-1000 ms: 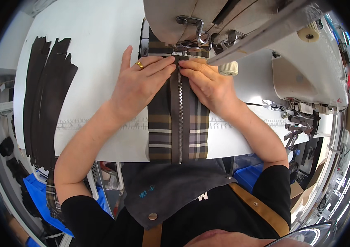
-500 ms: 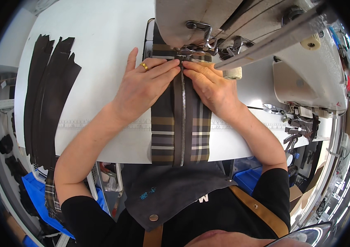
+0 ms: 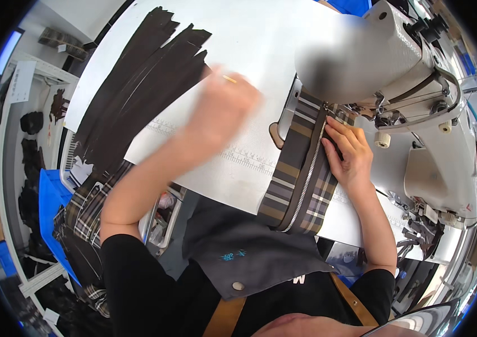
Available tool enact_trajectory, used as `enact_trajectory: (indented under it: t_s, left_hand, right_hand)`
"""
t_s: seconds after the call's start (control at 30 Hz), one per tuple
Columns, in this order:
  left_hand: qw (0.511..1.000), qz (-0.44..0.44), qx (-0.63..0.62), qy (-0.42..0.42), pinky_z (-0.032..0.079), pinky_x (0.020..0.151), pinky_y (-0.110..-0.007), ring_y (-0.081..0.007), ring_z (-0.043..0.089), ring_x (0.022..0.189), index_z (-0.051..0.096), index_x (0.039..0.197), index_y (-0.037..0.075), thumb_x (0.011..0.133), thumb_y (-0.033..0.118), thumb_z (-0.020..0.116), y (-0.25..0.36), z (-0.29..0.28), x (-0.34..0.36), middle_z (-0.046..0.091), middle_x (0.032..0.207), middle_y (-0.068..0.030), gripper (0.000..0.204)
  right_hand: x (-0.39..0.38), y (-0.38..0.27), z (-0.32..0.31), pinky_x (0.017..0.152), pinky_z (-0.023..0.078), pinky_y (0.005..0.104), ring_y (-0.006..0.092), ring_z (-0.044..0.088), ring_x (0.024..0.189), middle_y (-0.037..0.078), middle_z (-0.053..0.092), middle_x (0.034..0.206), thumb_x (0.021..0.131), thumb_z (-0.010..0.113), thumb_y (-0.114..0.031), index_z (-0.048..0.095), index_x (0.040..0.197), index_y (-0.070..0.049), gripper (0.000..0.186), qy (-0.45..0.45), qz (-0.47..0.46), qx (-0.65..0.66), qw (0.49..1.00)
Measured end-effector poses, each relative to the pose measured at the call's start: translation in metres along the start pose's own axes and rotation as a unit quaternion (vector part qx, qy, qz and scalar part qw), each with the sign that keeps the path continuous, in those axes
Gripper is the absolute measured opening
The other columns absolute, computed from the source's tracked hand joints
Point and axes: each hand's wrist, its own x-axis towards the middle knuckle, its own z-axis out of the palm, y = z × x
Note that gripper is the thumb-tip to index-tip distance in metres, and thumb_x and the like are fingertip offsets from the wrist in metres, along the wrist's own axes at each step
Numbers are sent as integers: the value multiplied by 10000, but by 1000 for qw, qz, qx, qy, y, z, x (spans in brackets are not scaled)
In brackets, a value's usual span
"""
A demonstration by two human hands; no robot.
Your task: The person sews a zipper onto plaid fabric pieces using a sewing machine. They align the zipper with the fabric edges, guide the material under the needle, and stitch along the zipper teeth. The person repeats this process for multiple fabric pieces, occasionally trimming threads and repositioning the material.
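Away from the zipper, the person's left hand (image 3: 228,106) has moved to the right-hand edge of the dark fabric strips (image 3: 137,92), and the whole view has swung, tilting everything. That leaves only the right hand (image 3: 351,149) steadying the work. Its fingers are extended, released rather than clenched, with the tips resting beside the zipper teeth and the thumb apart from them. The left hand is blurred; whether its fingers grasp a strip cannot be told.

Under the right hand, the plaid fabric panel (image 3: 284,173) lies flat on the white table (image 3: 250,39), its far end at the white sewing machine (image 3: 442,180). Along its length runs the metal zipper (image 3: 309,174). Their long axis slants from upper right, at the machine, to lower left, at the table's near edge.
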Motion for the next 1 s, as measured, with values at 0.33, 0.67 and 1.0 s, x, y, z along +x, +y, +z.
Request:
enact_trajectory:
  t_s: [0.33, 0.67, 1.0]
  left_hand:
    - [970, -168, -169, 51, 448, 599, -335, -237, 577, 636, 570, 848, 36, 811, 164, 667, -105, -17, -33, 583, 680, -87, 164]
    - [757, -178, -611, -149, 431, 726, -207, -76, 564, 824, 623, 1162, 20, 890, -19, 459, 26, -73, -48, 656, 963, -49, 321]
    - [977, 149, -155, 8, 230, 1075, -498, -227, 585, 1065, 621, 1147, 54, 779, 47, 556, 13, -8, -22, 603, 1180, -91, 374]
  right_hand:
    - [-1, 1, 1, 737, 509, 317, 246, 628, 882, 69, 662, 1063, 744, 714, -89, 665, 926, -20, 200, 5, -16, 12, 1000]
    - [-6, 6, 6, 708, 514, 306, 222, 616, 826, 48, 665, 1030, 755, 703, -129, 673, 911, -39, 183, 34, -30, 3, 999]
    - [-8, 10, 7, 677, 510, 294, 208, 586, 762, 33, 669, 1024, 738, 710, -134, 675, 911, -43, 199, 31, -27, 5, 999]
